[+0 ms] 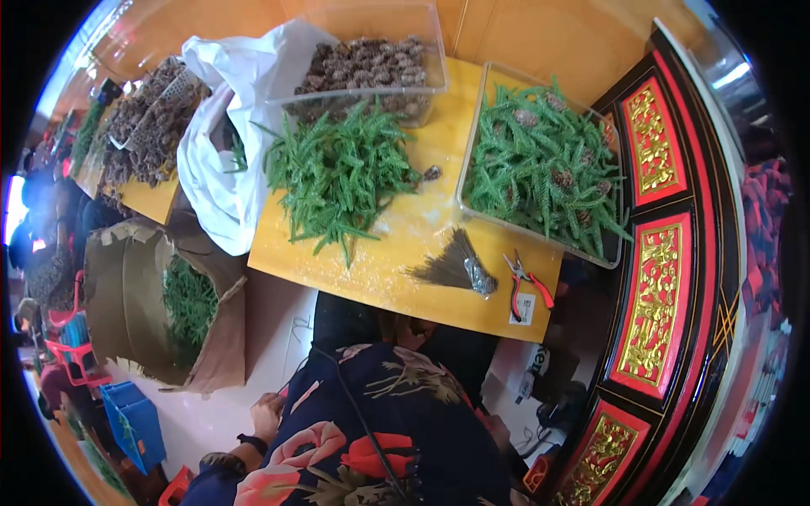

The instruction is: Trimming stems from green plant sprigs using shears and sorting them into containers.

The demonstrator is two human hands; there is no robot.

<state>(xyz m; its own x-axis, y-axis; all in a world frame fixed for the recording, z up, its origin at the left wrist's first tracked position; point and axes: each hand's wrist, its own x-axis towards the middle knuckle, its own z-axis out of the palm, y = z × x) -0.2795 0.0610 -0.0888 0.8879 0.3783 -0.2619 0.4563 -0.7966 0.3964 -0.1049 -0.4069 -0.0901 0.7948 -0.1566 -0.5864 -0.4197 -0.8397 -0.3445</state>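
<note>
My left hand is down at my left side, next to my patterned clothing, its fingers curled in; whatever they may grip is hidden. On my right side only a bit of my right hand shows past the clothing, with its fingers out of sight. Both hands are below the yellow table and apart from the things on it. A heap of green artificial pine sprigs lies there, with one pine cone beside it. Nearer me are a bundle of thin brown wires and red-handled pliers.
A clear bin at right holds sprigs with pine cones attached. Another clear bin at the back holds loose cones, beside a white bag. An open cardboard box stands at left. A carved red-and-gold panel borders the right.
</note>
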